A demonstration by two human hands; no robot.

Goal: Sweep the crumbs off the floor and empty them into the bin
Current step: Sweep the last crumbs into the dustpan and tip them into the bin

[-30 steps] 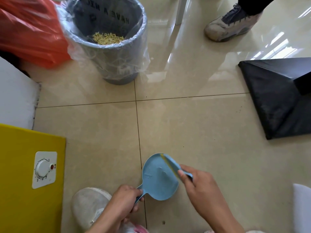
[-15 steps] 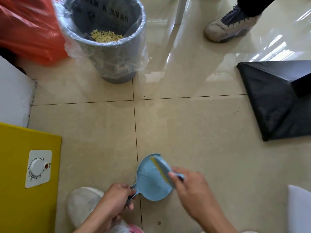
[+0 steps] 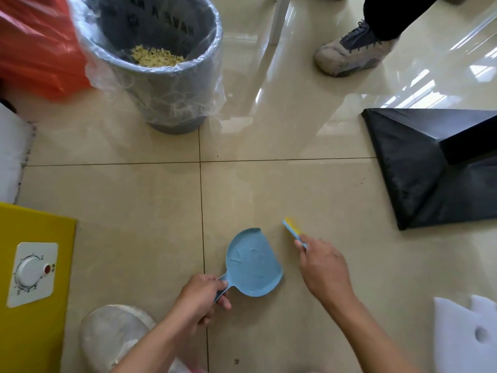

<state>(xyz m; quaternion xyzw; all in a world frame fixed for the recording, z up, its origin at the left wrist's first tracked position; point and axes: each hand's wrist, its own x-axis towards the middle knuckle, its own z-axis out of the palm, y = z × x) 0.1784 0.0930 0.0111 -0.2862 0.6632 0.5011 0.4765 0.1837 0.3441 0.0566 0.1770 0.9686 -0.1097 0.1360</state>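
Note:
A small blue dustpan [image 3: 251, 263] rests on the beige floor tile, and its pan looks bare. My left hand [image 3: 199, 300] grips its short handle at the lower left. My right hand [image 3: 324, 270] holds a little blue brush with yellow bristles [image 3: 292, 229], lifted just to the right of the pan and apart from it. The grey bin [image 3: 166, 76], lined with a clear plastic bag, stands at the upper left. A pile of pale crumbs [image 3: 156, 57] lies inside it.
An orange plastic bag [image 3: 35, 47] sits left of the bin. A yellow box with a white dial [image 3: 29, 273] is at the left edge. A black folded sheet [image 3: 430, 168] lies at the right. Another person's shoe [image 3: 352, 53] stands behind. My own shoe [image 3: 113, 335] and white foam [image 3: 462, 337] are near.
My right hand has drawn the brush out of the dustpan and moved it to the right. The dustpan stays held low on the floor.

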